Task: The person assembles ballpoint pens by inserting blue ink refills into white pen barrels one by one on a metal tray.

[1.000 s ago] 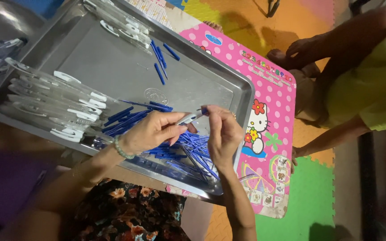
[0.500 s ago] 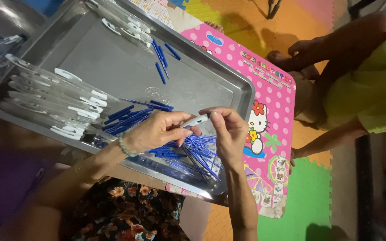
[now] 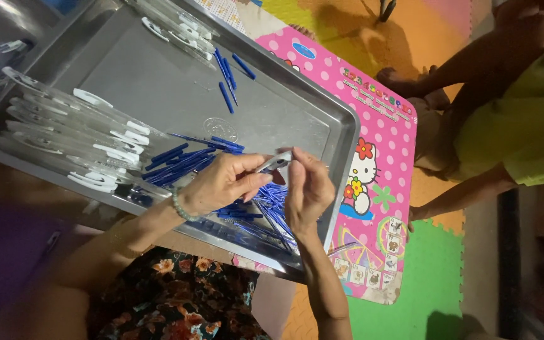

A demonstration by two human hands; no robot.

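Both hands meet over the near corner of the metal tray (image 3: 341, 135): the left hand (image 3: 221, 184) and right hand (image 3: 308, 189) pinch a small clear plastic piece (image 3: 274, 162) between their fingertips. Beneath them lies a heap of blue sticks (image 3: 253, 211), with a row of clear plastic pieces (image 3: 77, 135) farther left. A pink cartoon mat (image 3: 379, 126) lies beside the tray

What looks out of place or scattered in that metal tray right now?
A few blue sticks lie loose near the metal tray's far rim, apart from the main blue pile by the left hand. Both hands, left and right hand, pinch one small clear piece. Nothing looks spilled or broken.
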